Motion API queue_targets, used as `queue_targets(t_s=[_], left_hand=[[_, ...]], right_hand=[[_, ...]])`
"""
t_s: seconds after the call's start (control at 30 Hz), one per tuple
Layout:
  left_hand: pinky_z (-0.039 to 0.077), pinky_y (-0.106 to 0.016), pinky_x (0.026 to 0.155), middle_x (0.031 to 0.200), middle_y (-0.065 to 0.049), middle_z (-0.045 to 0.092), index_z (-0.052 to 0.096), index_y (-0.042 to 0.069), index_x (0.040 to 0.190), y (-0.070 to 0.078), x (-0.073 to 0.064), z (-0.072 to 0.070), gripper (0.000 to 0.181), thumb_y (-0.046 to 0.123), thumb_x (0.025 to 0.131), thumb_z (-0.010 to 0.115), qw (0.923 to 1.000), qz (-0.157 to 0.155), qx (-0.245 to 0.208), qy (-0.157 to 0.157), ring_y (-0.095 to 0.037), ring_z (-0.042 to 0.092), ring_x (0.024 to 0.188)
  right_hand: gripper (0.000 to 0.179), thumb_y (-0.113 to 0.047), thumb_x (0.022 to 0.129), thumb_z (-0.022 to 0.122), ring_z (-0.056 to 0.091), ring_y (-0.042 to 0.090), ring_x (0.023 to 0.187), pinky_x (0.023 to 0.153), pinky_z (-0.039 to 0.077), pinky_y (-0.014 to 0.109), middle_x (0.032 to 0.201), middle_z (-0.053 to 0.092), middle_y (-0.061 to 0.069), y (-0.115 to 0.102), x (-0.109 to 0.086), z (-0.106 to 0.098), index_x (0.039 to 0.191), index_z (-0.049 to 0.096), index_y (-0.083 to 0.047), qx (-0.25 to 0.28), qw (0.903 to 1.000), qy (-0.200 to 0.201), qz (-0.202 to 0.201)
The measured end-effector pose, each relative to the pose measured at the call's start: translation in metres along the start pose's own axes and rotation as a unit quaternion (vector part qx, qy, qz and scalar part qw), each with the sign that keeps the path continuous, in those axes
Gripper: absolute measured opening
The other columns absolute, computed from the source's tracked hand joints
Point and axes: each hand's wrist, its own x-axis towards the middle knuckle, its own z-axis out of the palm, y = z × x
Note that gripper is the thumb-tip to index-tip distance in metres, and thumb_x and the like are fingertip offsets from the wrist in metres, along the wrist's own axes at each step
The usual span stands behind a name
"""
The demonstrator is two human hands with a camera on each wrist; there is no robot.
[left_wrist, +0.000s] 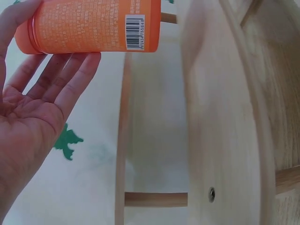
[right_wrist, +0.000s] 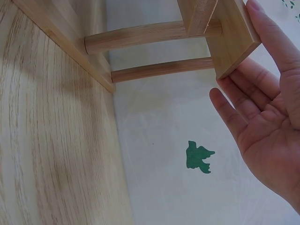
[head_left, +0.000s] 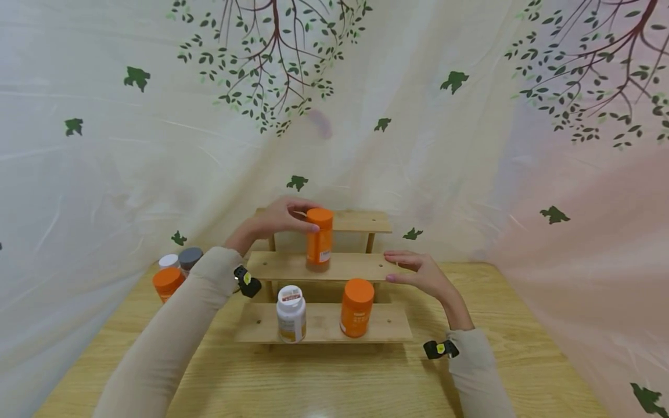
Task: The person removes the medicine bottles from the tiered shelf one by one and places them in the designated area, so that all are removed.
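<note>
My left hand (head_left: 284, 215) holds an orange bottle (head_left: 320, 238) with an orange lid, upright over the middle tier of a wooden three-tier stand (head_left: 282, 266). In the left wrist view a barcode shows near the base of the orange bottle (left_wrist: 93, 26), with a small gap between base and shelf. At the right end of the middle tier, my right hand (head_left: 423, 276) grips the board, thumb at its front edge and fingers at the far side. On the bottom tier stand a white bottle (head_left: 291, 316) and, right of it, another orange bottle (head_left: 357, 307).
Several more bottles stand on the table left of the stand, partly behind the left sleeve: an orange-lidded one (head_left: 168, 281), a grey-lidded one (head_left: 190, 257) and a white-lidded one (head_left: 168, 260). A pale curtain (head_left: 418, 151) with printed leaves hangs behind the wooden table (head_left: 313, 383).
</note>
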Motion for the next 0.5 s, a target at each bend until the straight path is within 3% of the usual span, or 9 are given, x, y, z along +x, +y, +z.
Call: queue_targets(t_s=[0.33, 0.5], left_hand=[[0.055, -0.044, 0.103, 0.132, -0.014, 0.069, 0.063, 0.006, 0.138, 0.006, -0.024, -0.016, 0.052, 0.015, 0.089, 0.079, 0.9999, 0.009, 0.007, 0.006, -0.028, 0.068, 0.114], [0.056, -0.042, 0.101, 0.130, -0.013, 0.069, 0.064, 0.007, 0.136, 0.005, -0.037, -0.023, 0.050, 0.016, 0.089, 0.079, 0.9999, -0.005, 0.009, 0.010, -0.026, 0.069, 0.111]], right_hand=[[0.050, -0.017, 0.087, 0.081, 0.051, 0.036, 0.139, 0.114, 0.042, 0.054, 0.147, 0.059, 0.013, -0.002, -0.001, 0.000, 0.135, 0.067, -0.007, 0.004, 1.0000, 0.001, -0.002], [0.050, -0.017, 0.088, 0.081, 0.051, 0.036, 0.139, 0.114, 0.042, 0.054, 0.147, 0.058, 0.013, -0.001, -0.001, 0.000, 0.135, 0.067, -0.007, 0.004, 1.0000, 0.001, -0.002]])
